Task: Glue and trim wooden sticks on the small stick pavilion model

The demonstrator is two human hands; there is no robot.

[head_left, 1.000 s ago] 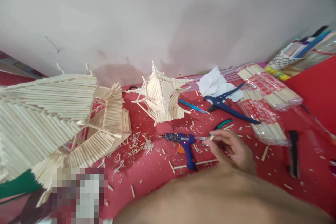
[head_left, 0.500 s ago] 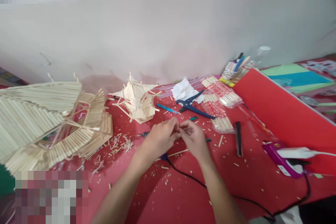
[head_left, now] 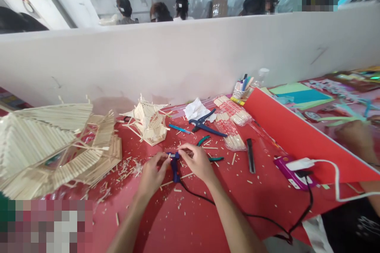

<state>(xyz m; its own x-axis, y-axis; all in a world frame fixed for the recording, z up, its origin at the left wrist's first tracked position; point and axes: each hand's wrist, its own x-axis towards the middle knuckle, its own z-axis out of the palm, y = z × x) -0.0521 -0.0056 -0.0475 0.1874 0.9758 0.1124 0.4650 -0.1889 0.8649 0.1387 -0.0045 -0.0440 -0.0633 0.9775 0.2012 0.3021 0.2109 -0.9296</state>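
A: Glue gun [head_left: 175, 167] where?
B: Centre-near, on red table [head_left: 225, 205]. Gripped by left hand [head_left: 152, 172] & right hand [head_left: 197, 162], fingers narrow.
A: Containers?
B: Far right, cup [head_left: 239, 93] filled w/ pens [head_left: 245, 82]; stick packs [head_left: 230, 118] laid beside.

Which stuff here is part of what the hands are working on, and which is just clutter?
In use: left hand, right hand, both at the blue glue gun; its black cord.
Lying about: blue cutters, green pliers, tissue, chopstick packs, small stick model, large stick model.
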